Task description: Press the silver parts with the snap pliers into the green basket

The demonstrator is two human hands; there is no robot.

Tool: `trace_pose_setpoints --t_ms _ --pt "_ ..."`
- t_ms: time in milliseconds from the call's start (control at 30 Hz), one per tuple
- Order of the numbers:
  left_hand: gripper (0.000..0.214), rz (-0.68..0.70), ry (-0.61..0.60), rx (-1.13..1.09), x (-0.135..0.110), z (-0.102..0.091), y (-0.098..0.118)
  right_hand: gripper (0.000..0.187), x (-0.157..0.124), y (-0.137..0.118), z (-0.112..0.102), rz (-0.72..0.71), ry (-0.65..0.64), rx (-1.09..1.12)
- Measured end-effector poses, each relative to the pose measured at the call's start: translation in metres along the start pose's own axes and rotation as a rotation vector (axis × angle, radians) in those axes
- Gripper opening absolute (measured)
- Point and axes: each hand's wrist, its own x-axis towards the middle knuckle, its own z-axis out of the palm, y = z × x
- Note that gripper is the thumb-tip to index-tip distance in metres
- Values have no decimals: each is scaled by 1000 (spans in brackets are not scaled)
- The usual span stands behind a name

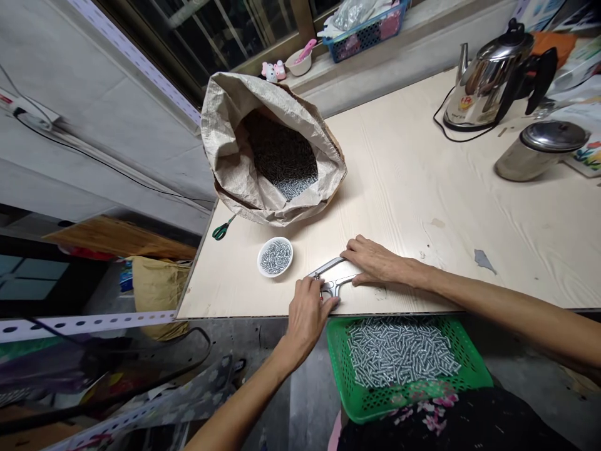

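A grey two-armed metal tool (332,285) lies low over the table's near edge, between my two hands. My left hand (305,311) is closed on its left end, the thumb against the lower arm. At the opposite end, my right hand (373,262) has its fingers on the upper arm and its thumb by the lower one. What the left fingers cover is hidden. Left of the tool stands a white bowl (275,274) of small silver metal pieces. Below the table edge, a green plastic basket (339,369) holds many similar pieces.
A large open woven sack (220,134) with metal pieces inside stands at the table's back left. Green-handled scissors (220,232) lie near the left edge. An electric kettle (488,81) and a lidded metal canister (535,152) stand at the right. A blue basket (369,34) is on the sill.
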Motion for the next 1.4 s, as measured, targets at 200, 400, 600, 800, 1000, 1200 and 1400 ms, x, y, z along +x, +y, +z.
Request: trace_pose_setpoints --t_ms 200,400,600,800,1000,1200,1400 --pt "56 341 -124 88 48 8 9 57 -3 -1 -10 54 -88 32" --pt "28 301 -150 127 50 9 15 18 -12 -7 -5 85 -60 -59" --pt "10 252 -124 132 45 18 20 7 -15 -14 10 104 -32 -99" --pt "56 169 170 -170 45 1 -2 53 -21 -18 -4 18 110 -57" --pt "40 -225 314 -472 18 -19 -19 14 -19 -27 21 4 124 -76" --pt "30 -334 305 -481 0 -9 -31 20 -20 -15 26 -35 204 48" --pt "21 -264 80 -255 -3 15 -18 21 -37 8 10 82 314 75"
